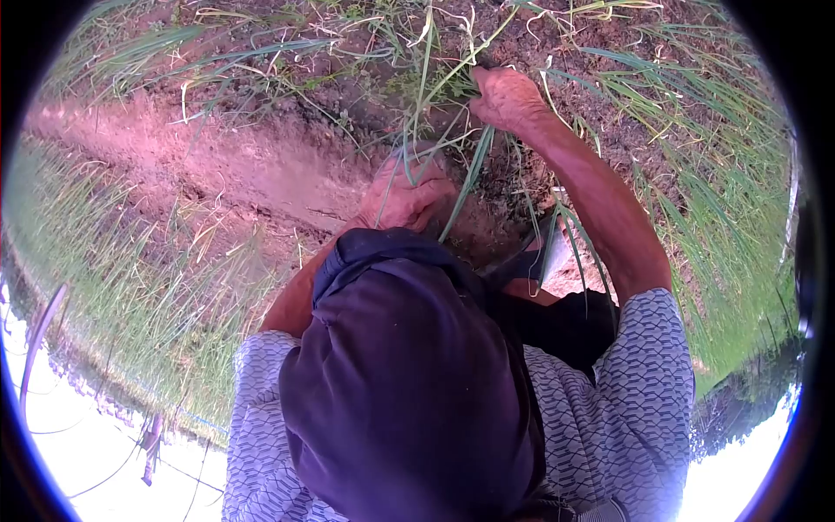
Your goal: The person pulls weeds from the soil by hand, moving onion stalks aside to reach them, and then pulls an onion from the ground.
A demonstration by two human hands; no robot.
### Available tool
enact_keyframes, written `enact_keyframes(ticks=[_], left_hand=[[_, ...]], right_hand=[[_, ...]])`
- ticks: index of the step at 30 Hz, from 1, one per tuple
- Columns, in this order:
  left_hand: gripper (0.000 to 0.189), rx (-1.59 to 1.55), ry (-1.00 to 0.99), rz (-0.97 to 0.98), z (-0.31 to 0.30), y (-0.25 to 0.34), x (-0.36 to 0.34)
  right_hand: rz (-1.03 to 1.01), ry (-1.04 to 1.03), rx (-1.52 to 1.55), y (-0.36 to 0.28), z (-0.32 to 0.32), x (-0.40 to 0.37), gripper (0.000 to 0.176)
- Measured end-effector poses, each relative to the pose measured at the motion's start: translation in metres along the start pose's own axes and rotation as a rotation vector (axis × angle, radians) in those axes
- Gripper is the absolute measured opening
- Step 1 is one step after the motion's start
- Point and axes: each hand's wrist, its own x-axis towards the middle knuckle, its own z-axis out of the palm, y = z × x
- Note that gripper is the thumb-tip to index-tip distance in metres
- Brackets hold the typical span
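My right hand [509, 97] reaches down to the soil at the upper middle, its fingers closed at the base of small green plants [452, 83]. Lower and to the left, my left hand [407, 196] is curled closed just above the ground; what lies inside it is hidden. Long thin green leaves [474, 178] hang between the two hands, and some cross in front of my left hand. The fingertips of both hands are partly hidden.
Bare reddish soil [261, 174] runs as a strip to the left. Rows of long green leaves [696, 148] stand on the right, with more grassy leaves [130, 270] at the lower left. A dark head covering [409, 391] fills the lower middle.
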Motion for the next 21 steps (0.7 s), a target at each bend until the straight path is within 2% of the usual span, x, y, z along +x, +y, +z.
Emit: enact_keyframes(ticks=[5,8,11,14,15,21], left_hand=[[0.034,0.030,0.007,0.001,0.006,-0.003,-0.005],[0.035,0.047,0.039,-0.006,0.008,-0.005,-0.008],[0.035,0.012,0.044,-0.009,0.010,-0.005,-0.008],[0.035,0.010,0.041,0.007,0.005,-0.005,-0.003],[0.035,0.016,0.043,0.005,0.004,-0.003,-0.003],[0.034,0.030,0.020,-0.045,0.006,-0.005,-0.009]], right_hand=[[-0.210,0.111,-0.211,0.005,0.012,0.011,0.032],[0.159,0.143,-0.038,0.028,-0.018,0.015,0.026],[0.247,0.012,0.309,0.037,-0.035,0.010,0.026],[0.173,0.198,0.358,0.035,0.001,0.002,0.028],[0.159,-0.115,0.180,0.028,-0.017,0.007,0.035],[-0.142,0.020,-0.177,0.017,0.005,0.002,0.027]])
